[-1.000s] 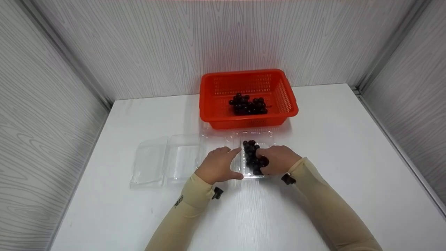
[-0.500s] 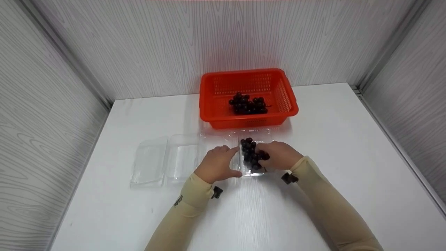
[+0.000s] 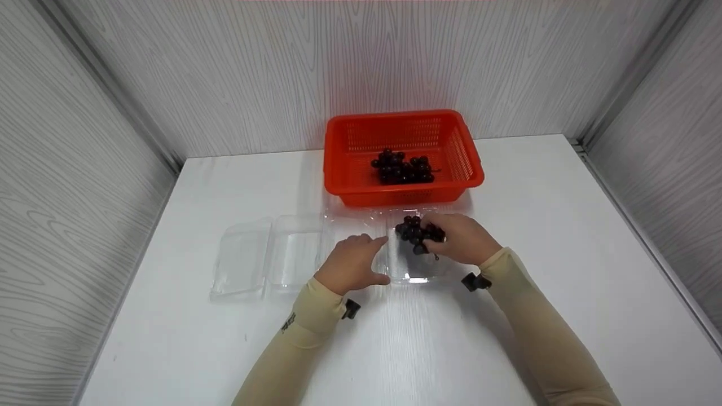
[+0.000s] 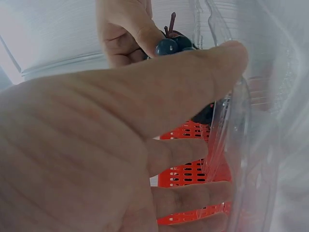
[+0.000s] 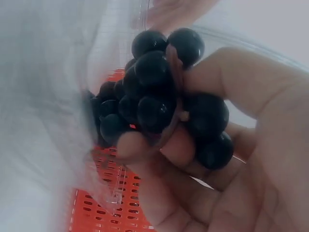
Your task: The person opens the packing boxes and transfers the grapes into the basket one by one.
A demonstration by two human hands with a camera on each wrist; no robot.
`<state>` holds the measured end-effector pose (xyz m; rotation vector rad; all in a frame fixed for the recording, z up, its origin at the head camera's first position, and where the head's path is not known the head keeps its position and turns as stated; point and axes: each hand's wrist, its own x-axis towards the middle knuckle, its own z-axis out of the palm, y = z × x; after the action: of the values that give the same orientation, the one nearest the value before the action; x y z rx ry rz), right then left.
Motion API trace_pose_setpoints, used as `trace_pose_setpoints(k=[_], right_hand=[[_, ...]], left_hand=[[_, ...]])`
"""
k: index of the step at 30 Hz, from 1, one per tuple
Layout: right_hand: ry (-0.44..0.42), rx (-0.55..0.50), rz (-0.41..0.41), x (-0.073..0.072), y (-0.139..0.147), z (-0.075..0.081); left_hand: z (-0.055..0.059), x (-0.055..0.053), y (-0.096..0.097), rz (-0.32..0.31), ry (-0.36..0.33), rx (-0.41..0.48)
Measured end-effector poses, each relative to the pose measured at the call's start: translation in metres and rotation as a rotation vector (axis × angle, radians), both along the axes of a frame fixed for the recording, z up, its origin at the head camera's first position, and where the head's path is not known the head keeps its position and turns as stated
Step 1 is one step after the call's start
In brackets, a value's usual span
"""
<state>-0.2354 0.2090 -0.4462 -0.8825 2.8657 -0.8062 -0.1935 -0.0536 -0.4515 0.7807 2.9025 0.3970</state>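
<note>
A bunch of dark grapes (image 3: 412,231) is gripped by my right hand (image 3: 461,239), over a clear plastic clamshell box (image 3: 401,265). In the right wrist view, thumb and fingers curl round the stem and the grapes (image 5: 153,67). My left hand (image 3: 351,264) spreads its thumb and fingers at the left part of this box, near the fold. From the left wrist, its fingers (image 4: 188,200) look straight beside the clear plastic edge (image 4: 241,135) and hold nothing.
Behind the box stands a red plastic basket (image 3: 395,197) with more dark grapes (image 3: 397,168) in it. Left of my left hand lies another clear clamshell (image 3: 242,259), unfolded. White wood-grain panels (image 3: 254,84) enclose the white table (image 3: 361,361).
My right hand has lifted the grape bunch and moved it toward the basket and slightly right, and the bunch has turned. My left hand has stayed nearly still.
</note>
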Motion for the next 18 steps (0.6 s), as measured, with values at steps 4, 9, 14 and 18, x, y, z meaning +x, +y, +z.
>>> trace_pose_setpoints(k=[4,9,14,18], right_hand=[[0.011,-0.002,-0.001,-0.0009,0.0002,0.0005],[0.034,-0.025,0.007,-0.0014,0.0,0.0014],[0.031,-0.062,-0.035,-0.0002,0.0002,0.0036],[0.024,-0.083,-0.057,0.0,0.001,0.0045]], left_hand=[[0.0015,0.0007,0.0004,0.009,-0.011,-0.003],[0.0023,0.0017,0.0017,0.014,-0.028,-0.021],[0.0033,0.0018,0.0016,0.014,-0.031,-0.022],[0.003,0.0012,0.0012,0.008,-0.026,-0.02]])
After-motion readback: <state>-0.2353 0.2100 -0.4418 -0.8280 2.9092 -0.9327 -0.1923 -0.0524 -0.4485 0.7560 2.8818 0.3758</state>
